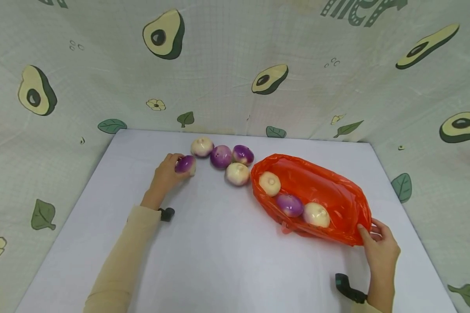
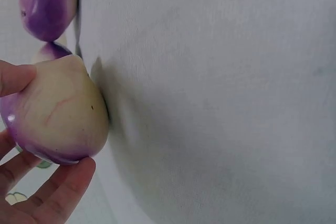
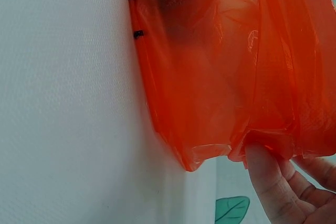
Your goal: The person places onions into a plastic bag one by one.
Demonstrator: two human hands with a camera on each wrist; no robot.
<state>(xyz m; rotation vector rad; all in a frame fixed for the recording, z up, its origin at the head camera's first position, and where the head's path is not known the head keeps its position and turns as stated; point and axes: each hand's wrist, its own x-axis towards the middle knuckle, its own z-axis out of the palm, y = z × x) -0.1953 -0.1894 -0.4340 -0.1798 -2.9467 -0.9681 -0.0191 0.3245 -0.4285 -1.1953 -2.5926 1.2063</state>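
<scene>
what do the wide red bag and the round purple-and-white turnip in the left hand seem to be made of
The wide red bag looks like thin, glossy plastic film: it is creased and partly see-through. The round purple-and-white turnip has smooth skin with shiny highlights; real vegetable or moulded imitation, the look leaves that open.

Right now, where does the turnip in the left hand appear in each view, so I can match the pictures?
Head: the purple-and-white turnip is left of centre, held by the left hand.
Left wrist: large at the left edge, about mid-height.
Right wrist: not in it.
Shared landmark: the white tabletop, which shows in all three views.
</scene>
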